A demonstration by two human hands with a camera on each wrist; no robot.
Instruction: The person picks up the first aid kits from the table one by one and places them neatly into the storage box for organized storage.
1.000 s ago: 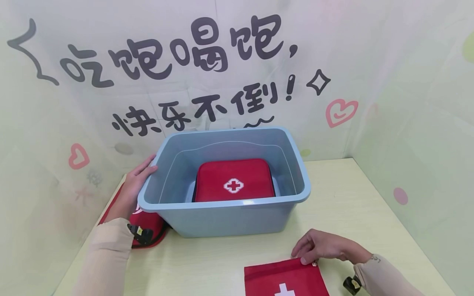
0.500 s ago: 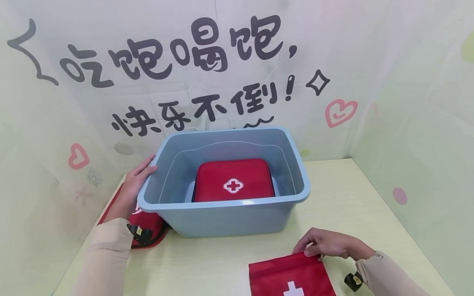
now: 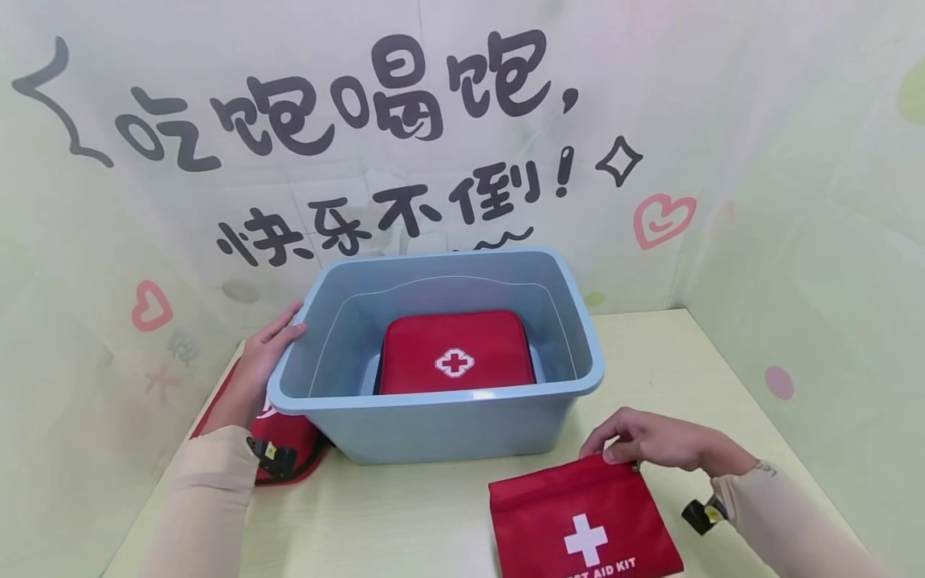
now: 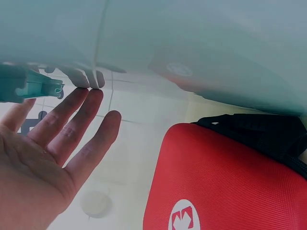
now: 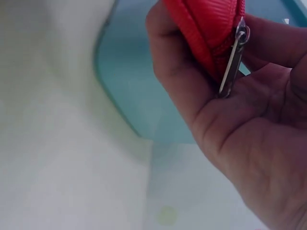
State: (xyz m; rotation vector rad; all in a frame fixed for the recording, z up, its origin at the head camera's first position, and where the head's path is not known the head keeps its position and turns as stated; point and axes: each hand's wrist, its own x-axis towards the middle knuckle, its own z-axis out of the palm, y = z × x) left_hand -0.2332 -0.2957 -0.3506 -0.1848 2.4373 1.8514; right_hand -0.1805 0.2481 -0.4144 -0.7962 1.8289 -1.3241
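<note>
My left hand (image 3: 262,360) holds the left rim of a light blue plastic bin (image 3: 448,429), its thumb over the edge. Below the rim, the fingers (image 4: 86,129) touch the outer wall in the left wrist view. Inside the bin lies a red first aid case (image 3: 419,353) with a white-edged cross. My right hand (image 3: 661,440) pinches the top corner of a flat red first aid pouch (image 3: 535,522), printed with a white cross and lettering. Its metal zipper pull (image 5: 233,62) hangs by the fingers in the right wrist view. The pouch's lower edge runs partly out of the head view.
Another red case (image 3: 292,437) with a black zip edge sits on the pale table (image 3: 383,522), left of the bin and partly behind the left forearm. A printed wall sheet (image 3: 506,201) stands close behind the bin, with side walls at left and right.
My right hand has moved up and slightly right with the pouch, tilting it and bringing more of it into view. My left hand and the bin have stayed in place.
</note>
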